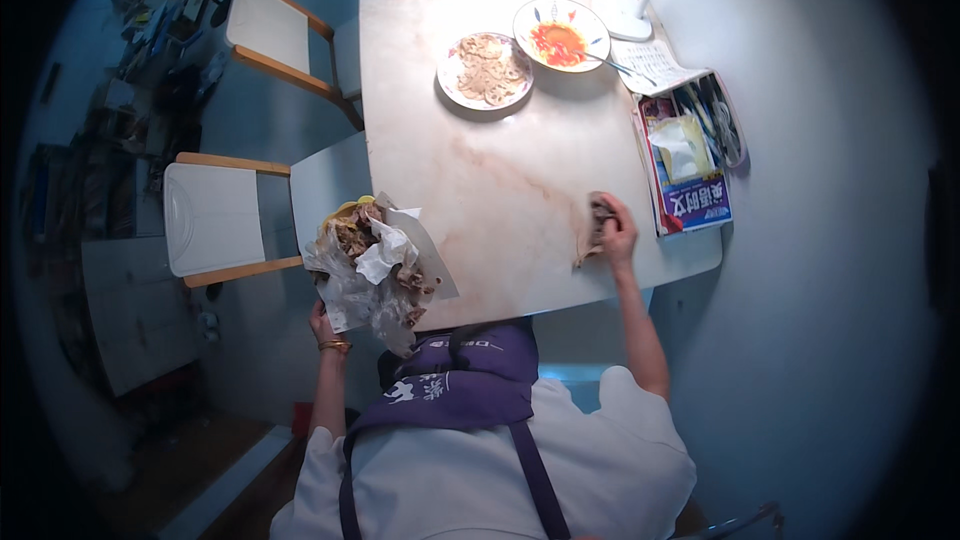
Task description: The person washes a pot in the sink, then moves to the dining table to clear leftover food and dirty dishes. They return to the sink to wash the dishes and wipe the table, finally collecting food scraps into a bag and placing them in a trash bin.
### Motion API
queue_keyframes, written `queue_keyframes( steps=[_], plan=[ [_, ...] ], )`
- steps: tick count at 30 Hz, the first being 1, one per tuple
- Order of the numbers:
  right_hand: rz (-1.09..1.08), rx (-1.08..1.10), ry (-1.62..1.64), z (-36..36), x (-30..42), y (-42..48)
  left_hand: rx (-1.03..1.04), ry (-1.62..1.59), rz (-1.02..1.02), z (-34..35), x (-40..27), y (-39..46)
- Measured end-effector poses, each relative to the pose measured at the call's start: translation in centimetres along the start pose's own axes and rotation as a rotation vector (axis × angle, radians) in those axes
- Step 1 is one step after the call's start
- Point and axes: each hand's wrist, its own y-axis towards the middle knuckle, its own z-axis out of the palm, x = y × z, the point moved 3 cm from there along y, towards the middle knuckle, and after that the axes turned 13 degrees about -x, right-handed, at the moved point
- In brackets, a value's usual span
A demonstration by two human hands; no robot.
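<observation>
My left hand (322, 324) grips the edge of a white sheet (439, 270) at the table's near left corner. Heaped on that sheet are brown food scraps (356, 229), a crumpled white tissue (386, 251) and a clear plastic bag (349, 296). Part of a yellow item (365, 200) shows behind the heap. My right hand (621, 240) presses a greyish-brown cloth (600, 216) against the marble-patterned table (480, 187), near its front right. The hand and cloth are slightly blurred.
Farther back stand a plate of lotus root slices (484, 75) and a bowl of red food (559, 41) with chopsticks (611, 62). A lamp base (622, 15), papers (645, 64) and a magazine (690, 210) line the wall side. Two chairs (217, 217) flank the left edge.
</observation>
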Motion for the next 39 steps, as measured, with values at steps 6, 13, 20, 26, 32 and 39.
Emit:
queue_keyframes(
  steps=[6,13,20,26,32,39],
  plan=[
    [-0.336,0.082,-0.772,-3.9,-4.1,-5.2,0.043,-0.057,-0.048,1.0,-0.2,0.1],
    [-0.224,0.163,-0.627,12.4,1.0,-11.8,0.078,-0.031,-0.040,1.1,0.2,1.2],
    [-0.177,0.122,-0.089,12.1,2.2,-10.6,0.164,0.014,-0.043,0.9,-0.2,2.4],
    [-0.146,-0.141,-0.600,-7.6,-5.4,-9.5,0.186,0.031,-0.055,0.6,0.0,3.4],
    [-0.054,-0.162,-0.608,3.2,-2.1,-17.0,0.212,0.012,-0.066,0.9,-0.2,3.3],
    [0.000,-0.083,-0.239,20.6,3.6,-13.8,0.221,0.070,-0.075,-0.1,0.8,5.0]
  ],
)
